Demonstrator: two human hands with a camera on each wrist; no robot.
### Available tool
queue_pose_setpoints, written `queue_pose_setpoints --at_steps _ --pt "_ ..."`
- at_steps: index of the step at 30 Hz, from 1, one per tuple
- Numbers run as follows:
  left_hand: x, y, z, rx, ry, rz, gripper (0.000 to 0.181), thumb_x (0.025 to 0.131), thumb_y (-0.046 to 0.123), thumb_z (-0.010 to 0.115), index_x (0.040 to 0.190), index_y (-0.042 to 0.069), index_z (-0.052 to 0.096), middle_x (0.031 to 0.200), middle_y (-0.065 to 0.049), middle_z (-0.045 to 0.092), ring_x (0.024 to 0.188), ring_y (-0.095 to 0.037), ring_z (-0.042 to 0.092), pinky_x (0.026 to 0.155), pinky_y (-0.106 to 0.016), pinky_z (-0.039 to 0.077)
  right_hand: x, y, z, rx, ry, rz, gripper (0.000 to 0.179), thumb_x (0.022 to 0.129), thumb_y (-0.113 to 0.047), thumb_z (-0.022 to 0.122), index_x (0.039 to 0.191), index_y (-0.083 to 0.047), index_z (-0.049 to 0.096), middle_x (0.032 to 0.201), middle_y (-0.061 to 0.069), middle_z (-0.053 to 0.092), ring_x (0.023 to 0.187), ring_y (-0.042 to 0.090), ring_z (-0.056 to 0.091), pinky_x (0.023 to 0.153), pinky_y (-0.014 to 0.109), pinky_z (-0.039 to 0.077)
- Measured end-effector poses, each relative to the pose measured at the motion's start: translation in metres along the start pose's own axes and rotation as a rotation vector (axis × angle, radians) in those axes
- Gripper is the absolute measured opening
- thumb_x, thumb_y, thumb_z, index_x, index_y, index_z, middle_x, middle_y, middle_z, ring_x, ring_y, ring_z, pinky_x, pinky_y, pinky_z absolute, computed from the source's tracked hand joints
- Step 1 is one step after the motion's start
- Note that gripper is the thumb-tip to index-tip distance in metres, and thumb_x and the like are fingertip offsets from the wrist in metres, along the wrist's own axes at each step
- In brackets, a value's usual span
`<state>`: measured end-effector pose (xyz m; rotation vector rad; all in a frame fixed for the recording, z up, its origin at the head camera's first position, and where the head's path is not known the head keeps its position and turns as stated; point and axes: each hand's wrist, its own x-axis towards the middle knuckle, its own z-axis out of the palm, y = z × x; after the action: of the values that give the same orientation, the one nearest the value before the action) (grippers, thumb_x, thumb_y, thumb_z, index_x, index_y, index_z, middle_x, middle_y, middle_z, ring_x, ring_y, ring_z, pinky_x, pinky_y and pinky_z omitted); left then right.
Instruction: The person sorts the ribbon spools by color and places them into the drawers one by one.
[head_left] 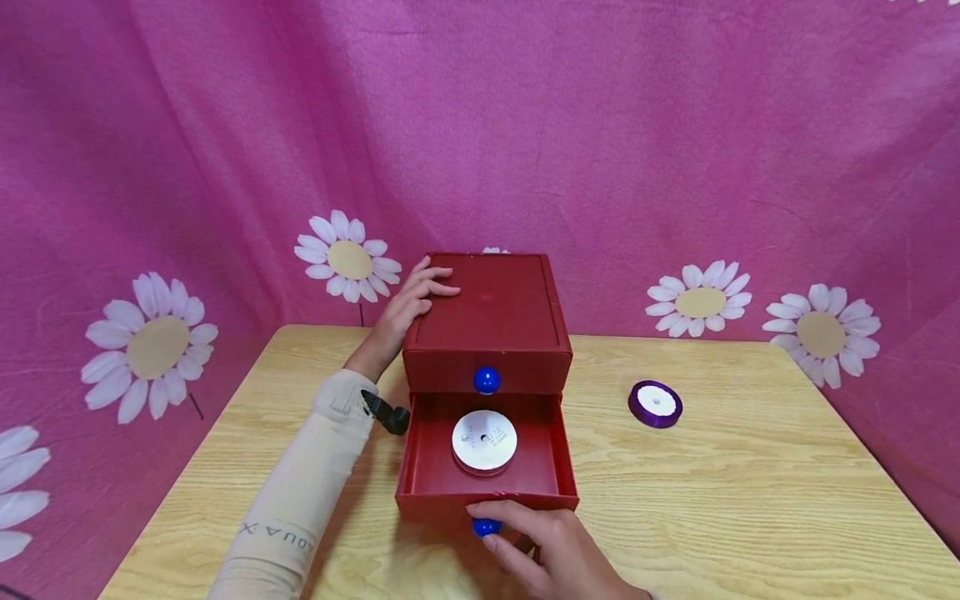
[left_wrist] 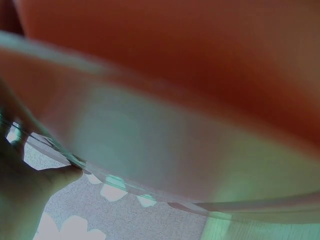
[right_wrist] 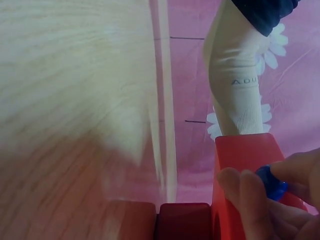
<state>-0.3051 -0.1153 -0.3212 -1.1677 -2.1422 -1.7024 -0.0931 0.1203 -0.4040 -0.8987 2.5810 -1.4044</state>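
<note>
r hand (head_left: 558,546) pinches blue knob (head_left: 486,527) of pulled-out drawer (head_left: 536,471), btm ctr, hiding part of its front; l hand (head_left: 405,317) spread on red cabinet (head_left: 495,312), ctr. white-top spool (head_left: 484,440) in drawer; purple spool (head_left: 656,404) on table (head_left: 750,467), mid r, apart.

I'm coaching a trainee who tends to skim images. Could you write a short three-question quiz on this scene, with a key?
1. True or false: the lower drawer is fully closed.
2. Where does the purple spool lie?
A) On the table, to the right of the red cabinet
B) Inside the lower drawer
C) On top of the red cabinet
3. Which part of the lower drawer does the right grip pinch?

Key
1. False; it stands pulled out.
2. A
3. Its blue knob.
</note>
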Motion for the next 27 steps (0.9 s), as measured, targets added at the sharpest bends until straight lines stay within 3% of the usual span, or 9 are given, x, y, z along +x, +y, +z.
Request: queue_pose_setpoints --at_steps 7,15,20,27 --pt "0.0 -0.001 0.0 0.001 0.005 0.005 0.04 0.09 -0.002 0.034 0.12 -0.014 0.057 0.146 -0.029 0.033 0.146 -0.036 -0.001 0.115 -0.051 -0.002 0.006 0.004 -0.002 -0.044 0.03 -0.059 0.034 0.095 -0.033 0.06 0.128 -0.032 0.059 0.104 -0.015 0.065 0.085 0.004 0.057 0.074 0.024 0.053" --pt "0.0 0.0 -0.001 -0.003 0.004 -0.005 0.04 0.09 -0.002 0.034 0.121 -0.012 0.057 0.146 -0.027 0.033 0.147 -0.034 -0.001 0.116 -0.05 -0.001 0.014 0.006 -0.002 -0.064 0.042 -0.052 0.032 0.094 -0.032 0.061 0.126 -0.031 0.061 0.112 -0.016 0.064 0.091 0.004 0.058 0.084 0.026 0.052" --pt "0.001 -0.007 -0.002 0.003 0.006 0.015 0.04 0.091 -0.001 0.034 0.121 -0.011 0.059 0.146 -0.026 0.034 0.147 -0.034 -0.001 0.116 -0.049 -0.001 0.018 0.007 -0.004 -0.052 0.037 -0.048 0.034 0.093 -0.025 0.064 0.126 -0.028 0.062 0.11 -0.013 0.066 0.084 0.004 0.059 0.078 0.024 0.053" --pt "0.0 -0.001 -0.002 0.008 0.002 0.0 0.04 0.091 -0.001 0.034 0.121 -0.013 0.057 0.146 -0.028 0.034 0.146 -0.035 0.0 0.116 -0.05 -0.001 0.022 0.008 -0.005 -0.055 0.049 -0.057 0.032 0.094 -0.025 0.063 0.126 -0.025 0.062 0.102 -0.01 0.069 0.074 0.002 0.058 0.07 0.023 0.053"
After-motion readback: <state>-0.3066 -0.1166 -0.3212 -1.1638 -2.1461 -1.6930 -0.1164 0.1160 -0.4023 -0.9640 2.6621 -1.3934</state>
